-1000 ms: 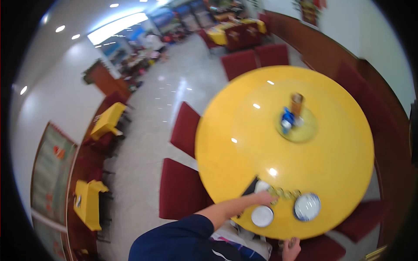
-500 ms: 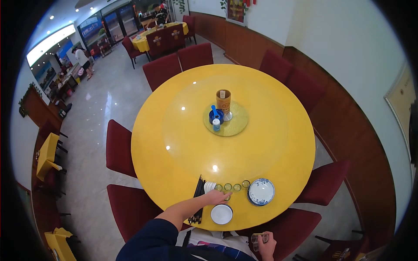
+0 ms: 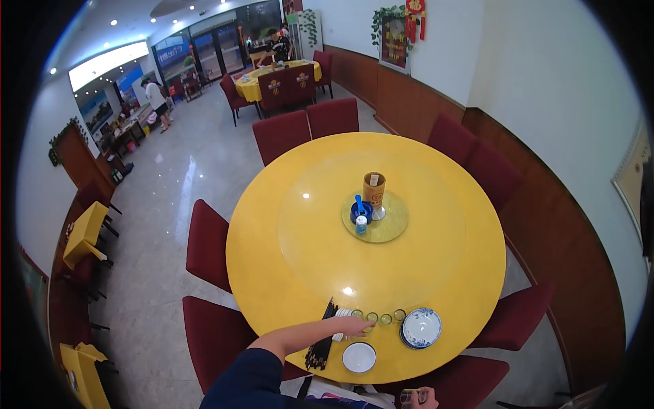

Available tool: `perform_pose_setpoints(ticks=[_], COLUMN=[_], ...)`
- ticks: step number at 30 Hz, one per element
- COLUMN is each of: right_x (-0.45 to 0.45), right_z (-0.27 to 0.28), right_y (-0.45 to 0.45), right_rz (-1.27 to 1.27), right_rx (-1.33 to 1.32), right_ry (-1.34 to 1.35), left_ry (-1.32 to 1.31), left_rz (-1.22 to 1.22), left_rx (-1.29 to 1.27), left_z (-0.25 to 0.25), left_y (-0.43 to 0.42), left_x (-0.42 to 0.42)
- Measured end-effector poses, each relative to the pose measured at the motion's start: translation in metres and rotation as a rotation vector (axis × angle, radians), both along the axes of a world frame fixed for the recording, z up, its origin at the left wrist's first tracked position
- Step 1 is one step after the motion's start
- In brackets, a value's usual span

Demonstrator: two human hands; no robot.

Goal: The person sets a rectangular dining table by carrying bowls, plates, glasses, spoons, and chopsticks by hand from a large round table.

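Observation:
My left hand reaches over the near part of the yellow table, its fingertips closed around a small clear glass that is partly hidden. Just beyond it, several similar glasses stand in a row. Beside the hand lie black chopsticks and a row of white spoons, partly covered by the hand. A stack of white bowls sits nearer to me, and blue-patterned plates are piled to the right. Low at the table's front edge, my right hand grips clear glasses.
A glass turntable centre carries a bamboo holder, a blue dish and a small bottle. Dark red chairs surround the round table. Two people are farther off, near another yellow table and a counter.
The camera view has tilted up, so the table sits lower and farther right. My left hand stays by the glasses; my right hand still holds its glasses, now nearer the bottom edge.

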State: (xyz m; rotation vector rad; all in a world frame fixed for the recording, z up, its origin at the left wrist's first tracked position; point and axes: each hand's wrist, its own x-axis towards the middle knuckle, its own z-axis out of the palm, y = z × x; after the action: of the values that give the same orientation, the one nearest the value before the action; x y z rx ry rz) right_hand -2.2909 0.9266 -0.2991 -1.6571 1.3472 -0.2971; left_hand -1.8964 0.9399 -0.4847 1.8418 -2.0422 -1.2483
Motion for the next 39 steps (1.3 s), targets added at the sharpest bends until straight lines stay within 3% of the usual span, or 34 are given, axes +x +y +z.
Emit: perform_pose_setpoints(ticks=[4,7,10,12,16,18,19,20,22,24,25,27,32,35,38,39], right_x=[-0.008,-0.001,-0.013,-0.016,-0.022,-0.008,0.001,0.009,0.025,0.052,0.06,0.074,0.119,0.155,0.192,0.202], right_z=[-0.015,0.003,-0.03,-0.045,-0.097,-0.085,-0.079,-0.085,-0.101,-0.071,-0.06,-0.085,-0.077,-0.031,-0.009,0.006], right_y=[-0.004,-0.006,-0.014,-0.021,-0.045,-0.058,-0.063,-0.068,-0.075,-0.072,-0.066,-0.057,0.021,0.11,0.213,0.25], right_rz=[0.016,0.035,0.078,0.088,0.107,0.198,0.275,0.286,0.156,0.163,0.16,0.216,0.419,0.466,0.604,0.555], right_rx=[0.06,-0.009,-0.105,-0.09,0.023,-0.134,-0.289,-0.28,0.039,0.133,0.215,0.179,0.246,0.382,0.417,0.581], right_ry=[-0.046,-0.092,-0.063,-0.068,-0.084,-0.076,-0.065,-0.068,-0.364,-0.428,-0.496,-0.521,-0.628,-0.557,-0.574,-0.557], left_ry=[0.034,0.097,0.087,0.137,0.232,0.561,0.556,0.706,0.858,1.189,1.25,1.388,1.689,1.795,1.753,1.745], left_rz=[0.018,0.038,0.152,0.27,0.535,0.858,0.869,0.984,1.115,1.327,1.315,1.379,1.538,1.398,1.543,1.54], left_rx=[-0.003,-0.005,0.013,-0.127,-0.02,-0.136,-0.138,-0.136,-0.126,-0.193,-0.172,-0.232,-0.432,-0.577,-0.714,-0.724], left_z=[0.012,0.049,0.063,0.056,0.085,0.089,0.098,0.107,0.119,0.127,0.145,0.15,0.167,0.158,0.166,0.175], left_y=[0.005,0.015,0.033,0.047,0.08,0.103,0.111,0.123,0.151,0.176,0.191,0.223,0.314,0.398,0.489,0.525], left_x=[0.004,0.007,0.01,0.011,-0.001,-0.013,-0.018,-0.026,-0.049,-0.075,-0.087,-0.117,-0.174,-0.193,-0.213,-0.223])
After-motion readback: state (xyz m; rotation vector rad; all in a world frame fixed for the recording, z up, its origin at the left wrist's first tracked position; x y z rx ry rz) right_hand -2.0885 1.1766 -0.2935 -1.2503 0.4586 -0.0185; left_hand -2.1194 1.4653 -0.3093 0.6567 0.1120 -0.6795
